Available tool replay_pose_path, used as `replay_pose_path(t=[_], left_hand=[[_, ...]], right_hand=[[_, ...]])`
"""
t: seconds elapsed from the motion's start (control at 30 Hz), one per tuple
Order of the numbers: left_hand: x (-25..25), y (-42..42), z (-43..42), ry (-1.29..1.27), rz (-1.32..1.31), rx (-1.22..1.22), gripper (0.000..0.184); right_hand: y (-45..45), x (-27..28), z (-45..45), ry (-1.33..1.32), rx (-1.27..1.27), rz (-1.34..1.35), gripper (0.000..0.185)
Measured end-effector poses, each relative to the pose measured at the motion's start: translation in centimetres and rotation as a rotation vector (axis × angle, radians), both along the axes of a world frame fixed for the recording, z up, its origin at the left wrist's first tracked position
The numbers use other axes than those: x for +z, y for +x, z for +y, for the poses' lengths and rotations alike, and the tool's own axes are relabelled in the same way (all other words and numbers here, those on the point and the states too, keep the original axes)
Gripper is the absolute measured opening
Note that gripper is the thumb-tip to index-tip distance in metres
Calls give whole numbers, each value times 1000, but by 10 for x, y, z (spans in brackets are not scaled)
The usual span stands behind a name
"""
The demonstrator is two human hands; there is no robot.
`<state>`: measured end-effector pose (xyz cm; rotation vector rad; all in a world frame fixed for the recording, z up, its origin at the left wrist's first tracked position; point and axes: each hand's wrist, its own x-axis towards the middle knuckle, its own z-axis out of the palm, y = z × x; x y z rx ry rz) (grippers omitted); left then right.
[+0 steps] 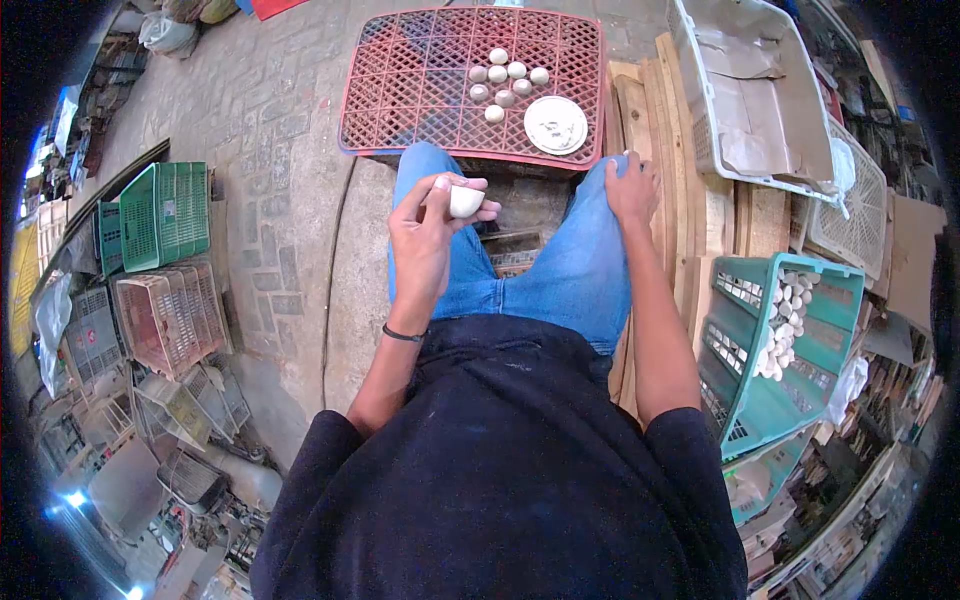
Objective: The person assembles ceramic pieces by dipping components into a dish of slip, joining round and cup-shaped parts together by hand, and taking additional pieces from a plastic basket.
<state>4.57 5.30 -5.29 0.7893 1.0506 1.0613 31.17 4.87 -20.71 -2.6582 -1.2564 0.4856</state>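
My left hand point(428, 225) is raised over my left thigh, its fingers closed round a white rounded piece point(465, 201). My right hand point(632, 190) lies on my right knee with its fingers spread, holding nothing. In front of my knees is an upturned red plastic crate point(400, 90). Several small whitish round pieces point(497, 74) are grouped on its lattice top. To their right, near the crate's front edge, lies a round white lid-like disc point(555, 126) with a dark marking.
Wooden planks point(683, 150) run along my right side. Beyond them are a white crate point(705, 100) lined with cardboard and a teal crate point(745, 400) holding several white pieces point(785, 325). At left stand a green crate point(165, 215) and a pinkish crate point(170, 315).
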Motion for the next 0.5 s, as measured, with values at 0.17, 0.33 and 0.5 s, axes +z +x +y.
replay_pose_path(t=[0.17, 0.33, 0.5], left_hand=[[-8, 1, 5, -54, -15, -22, 25], [-37, 9, 21, 5, 130, -96, 19], [-79, 19, 70, 131, 524, -290, 25]], right_hand=[[1, -6, 4, -30, -6, -19, 54], [-6, 9, 17, -146, -69, 3, 52], [-6, 7, 18, -159, -53, -19, 50]])
